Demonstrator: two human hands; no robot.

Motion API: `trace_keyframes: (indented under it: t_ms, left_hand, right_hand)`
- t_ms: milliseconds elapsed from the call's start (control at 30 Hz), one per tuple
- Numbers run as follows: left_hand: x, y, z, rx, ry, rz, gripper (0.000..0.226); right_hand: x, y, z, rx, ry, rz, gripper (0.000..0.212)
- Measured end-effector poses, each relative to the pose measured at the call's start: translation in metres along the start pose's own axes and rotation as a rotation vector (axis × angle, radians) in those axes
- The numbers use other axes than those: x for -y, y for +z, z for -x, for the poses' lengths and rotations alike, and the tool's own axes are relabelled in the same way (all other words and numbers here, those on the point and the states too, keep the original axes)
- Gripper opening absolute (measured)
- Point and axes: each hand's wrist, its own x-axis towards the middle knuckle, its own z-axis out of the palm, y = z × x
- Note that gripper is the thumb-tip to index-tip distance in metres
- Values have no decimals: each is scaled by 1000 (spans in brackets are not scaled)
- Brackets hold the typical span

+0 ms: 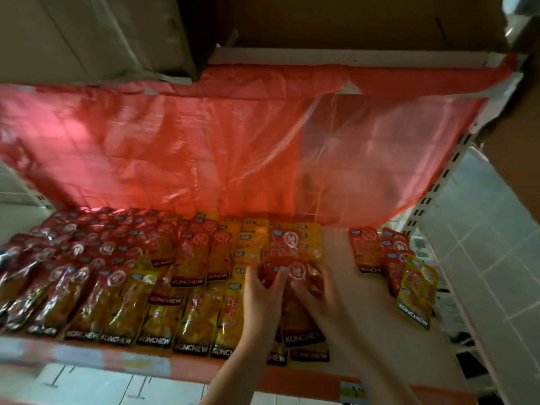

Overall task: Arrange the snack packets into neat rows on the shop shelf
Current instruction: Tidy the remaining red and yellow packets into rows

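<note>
Two hands, left (pixel 264 287) and right (pixel 314 285), each in a clenched grip on the top corners of a red packet (pixel 292 270) near the shelf (pixel 339 287) middle, beside rows of packets (pixel 117 287); a few packets (pixel 394 264) lie well apart at right.

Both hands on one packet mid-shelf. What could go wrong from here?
1. The front row overhangs the shelf edge; an arm sweep could knock packets off.
2. The red sheet hangs low over the back rows and could snag.
3. The packet held by the left hand and right hand could disturb the rows when set down.
</note>
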Motion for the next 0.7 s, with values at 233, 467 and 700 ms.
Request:
trace_keyframes:
  t_ms: [233,467,700]
  left_hand:
    - [-15,-56,-34,-61,62,-97,21]
    - [-9,-119,-73,-187,87,-235,32]
    - [-2,-160,-83,-195,100,-406,40]
  right_hand:
    - [13,57,-22,60,-59,198,45]
    - [23,110,-54,36,-101,331,40]
    - [19,137,-65,-24,-106,593,67]
